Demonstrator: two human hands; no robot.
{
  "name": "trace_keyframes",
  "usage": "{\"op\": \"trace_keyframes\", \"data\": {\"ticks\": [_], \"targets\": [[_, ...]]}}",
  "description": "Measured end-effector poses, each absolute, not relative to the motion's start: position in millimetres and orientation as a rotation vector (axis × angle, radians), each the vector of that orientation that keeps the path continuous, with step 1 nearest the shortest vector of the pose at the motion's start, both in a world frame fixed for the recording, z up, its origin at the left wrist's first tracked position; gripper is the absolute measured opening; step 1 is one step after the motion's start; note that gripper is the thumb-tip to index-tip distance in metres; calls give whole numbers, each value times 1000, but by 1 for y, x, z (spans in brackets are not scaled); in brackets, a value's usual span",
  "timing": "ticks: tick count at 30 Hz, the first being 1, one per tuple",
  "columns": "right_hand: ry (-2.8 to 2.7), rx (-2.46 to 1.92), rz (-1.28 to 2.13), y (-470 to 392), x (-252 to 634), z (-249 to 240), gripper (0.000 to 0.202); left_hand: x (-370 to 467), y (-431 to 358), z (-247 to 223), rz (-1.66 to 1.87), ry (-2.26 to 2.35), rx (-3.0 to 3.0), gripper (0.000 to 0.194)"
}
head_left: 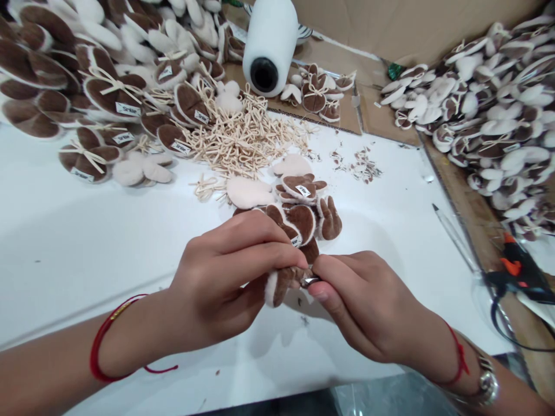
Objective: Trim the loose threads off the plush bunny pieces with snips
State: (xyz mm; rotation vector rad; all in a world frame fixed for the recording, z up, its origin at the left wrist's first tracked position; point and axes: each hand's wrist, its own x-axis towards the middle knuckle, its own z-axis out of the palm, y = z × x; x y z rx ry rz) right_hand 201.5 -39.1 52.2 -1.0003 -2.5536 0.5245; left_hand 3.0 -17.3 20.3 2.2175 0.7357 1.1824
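My left hand is closed around a small brown plush bunny-shaped piece with a white fuzzy edge, near the middle of the table. Pinched in my right hand is a small shiny metal tool, its tip meeting the plush piece; most of it is hidden by the fingers, so its kind is unclear. Just beyond my hands lie several similar pieces, among them a labelled brown one, a bunny head and a cream piece.
A heap of cream cord bows lies behind, beside piled brown plush pieces at left. A white thread cone stands at the back. More pieces fill a box at right, near tweezers and a black-and-orange tool.
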Motion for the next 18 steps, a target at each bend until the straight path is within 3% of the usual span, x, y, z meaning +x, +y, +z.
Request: {"op": "trace_keyframes", "data": {"ticks": [5, 11, 15, 18], "targets": [[-2505, -1032, 623, -39, 203, 51, 32, 3, -16, 18, 1211, 716, 2166, 19], [-1925, -1289, 938, -39, 208, 50, 25, 4, -16, 15, 1156, 672, 2095, 19], [-1637, -1266, 1519, -35, 204, 52, 32, 7, -17, 12, 1141, 700, 2054, 30], [-1318, -1148, 1895, -32, 198, 49, 35, 7, -18, 13, 1189, 684, 2061, 27]]}}
